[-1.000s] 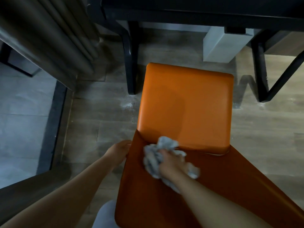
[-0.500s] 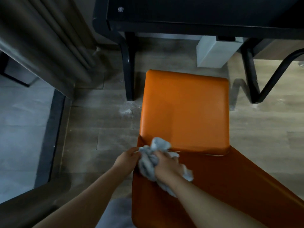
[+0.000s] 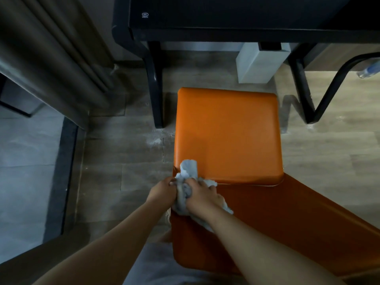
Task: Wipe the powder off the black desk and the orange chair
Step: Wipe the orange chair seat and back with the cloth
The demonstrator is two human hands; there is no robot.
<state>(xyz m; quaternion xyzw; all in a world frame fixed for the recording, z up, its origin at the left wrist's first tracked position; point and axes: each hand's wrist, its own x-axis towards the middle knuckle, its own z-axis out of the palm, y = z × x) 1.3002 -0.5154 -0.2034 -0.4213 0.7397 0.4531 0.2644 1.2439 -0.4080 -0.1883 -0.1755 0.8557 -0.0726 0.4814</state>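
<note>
Overall setting: grey-brown wood-plank floor [image 3: 123, 161], seen from above, with a paler tiled area at the left edge.
Desk: black rectangular desk [image 3: 226, 17] across the top of the view, standing on black metal legs [image 3: 155, 85]; its top looks dark and no powder can be made out on it.
Curtain: grey pleated fabric curtain [image 3: 51, 48] hanging at the upper left, beside the desk's left end.
Chair: orange leather-look padded chair [image 3: 226, 136] in the centre, its square seat facing the desk and its darker backrest [image 3: 287, 223] nearest the camera.
Box: pale grey upright rectangular box [image 3: 257, 66] under the desk, beyond the seat's far edge.
Cloth: crumpled light grey rag [image 3: 188, 168] lying at the seat's near-left corner, where seat meets backrest.
Right hand [image 3: 202, 197]: fingers curled over the rag, holding it against the chair.
Left hand [image 3: 162, 192]: fingers curled, gripping the rag's left side at the chair's edge.
Powder: white dusting [image 3: 154, 140] on the floor by the desk's left leg, just beside the seat.
</note>
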